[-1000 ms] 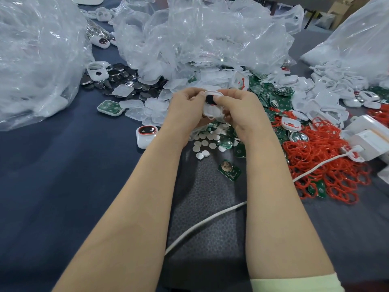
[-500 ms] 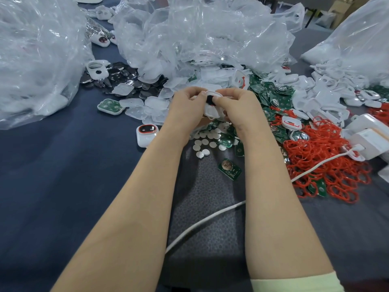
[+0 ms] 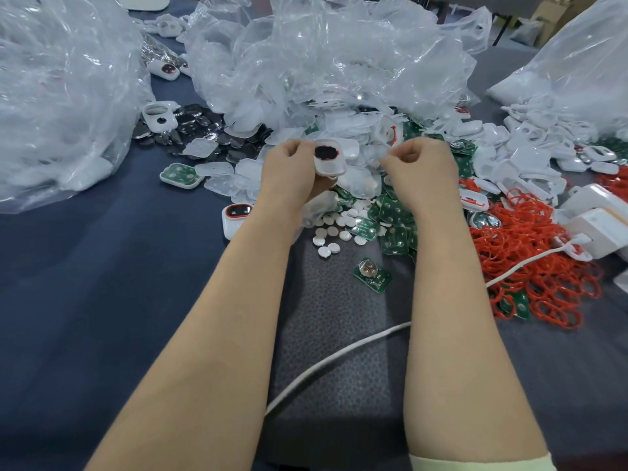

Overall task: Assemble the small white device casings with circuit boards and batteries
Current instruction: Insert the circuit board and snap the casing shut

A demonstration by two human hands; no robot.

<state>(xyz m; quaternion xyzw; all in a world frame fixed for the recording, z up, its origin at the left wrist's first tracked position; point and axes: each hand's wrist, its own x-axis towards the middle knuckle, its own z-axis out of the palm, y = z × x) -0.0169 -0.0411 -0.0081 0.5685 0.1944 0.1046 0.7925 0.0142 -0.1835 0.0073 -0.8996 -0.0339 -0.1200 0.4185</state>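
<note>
step: fitting parts into casing (image 3: 330,159); judged part-way, dark round piece is in, no board seen inside
left hand (image 3: 292,171): pinches casing at its left edge, open face toward camera
right hand (image 3: 419,171): fingers curled in, nothing seen in them; just right of casing, not touching it
casing where: lifted off the table (image 3: 85,283), mid-scene, in front of the heap of clear plastic
casing look: small white rounded shell, thin rim; dark round insert with reddish trim in upper part, lower part bare white
how to do well: hold casing level and face-up so insert does not drop out; take one circuit board (image 3: 396,215) from green pile under right hand, match outline to shell, press flat at the edges, not on components
grip tip: rim only, no squeezing the thin walls
risk: two boards likely lifted together; white discs (image 3: 334,229) beside pile easy to scatter
nearby: red rings (image 3: 530,266) at right, closed unit (image 3: 236,215) beside left forearm
</note>
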